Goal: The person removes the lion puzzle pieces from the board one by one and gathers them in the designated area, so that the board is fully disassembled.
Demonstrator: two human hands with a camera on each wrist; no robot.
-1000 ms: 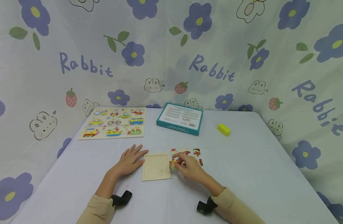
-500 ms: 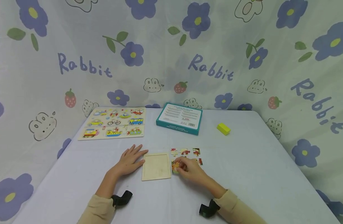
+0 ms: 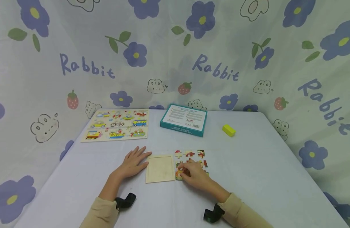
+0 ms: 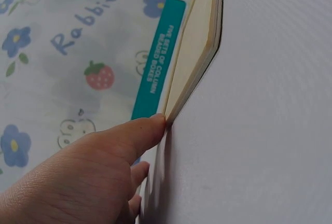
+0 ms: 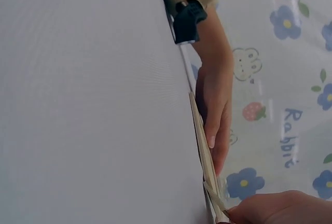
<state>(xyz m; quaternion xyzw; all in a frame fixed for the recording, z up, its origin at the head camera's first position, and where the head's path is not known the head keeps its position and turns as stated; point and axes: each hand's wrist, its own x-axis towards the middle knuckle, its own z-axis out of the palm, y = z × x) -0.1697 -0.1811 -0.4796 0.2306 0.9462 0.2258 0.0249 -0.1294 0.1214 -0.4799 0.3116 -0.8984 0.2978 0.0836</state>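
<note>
A square, shallow wooden puzzle tray lies on the white table between the hands. My left hand rests at its left side with spread fingers; in the left wrist view the thumb touches the tray's edge. To the right of the tray lie several colourful jigsaw puzzle pieces. My right hand is over them with bent fingers and hides some. The thumb and fingertips pinch a puzzle piece at the lower left of the group. In the right wrist view a thin wooden edge stands tilted at the thumb.
A peg board with vehicle pictures lies at the back left. A teal and white box is at the back middle, and a yellow block to its right. Behind the table hangs a flowered curtain.
My right hand has shifted slightly down and right, bringing a puzzle piece from the tray's right edge to the lower left of the group. The left hand stays put at the tray.
</note>
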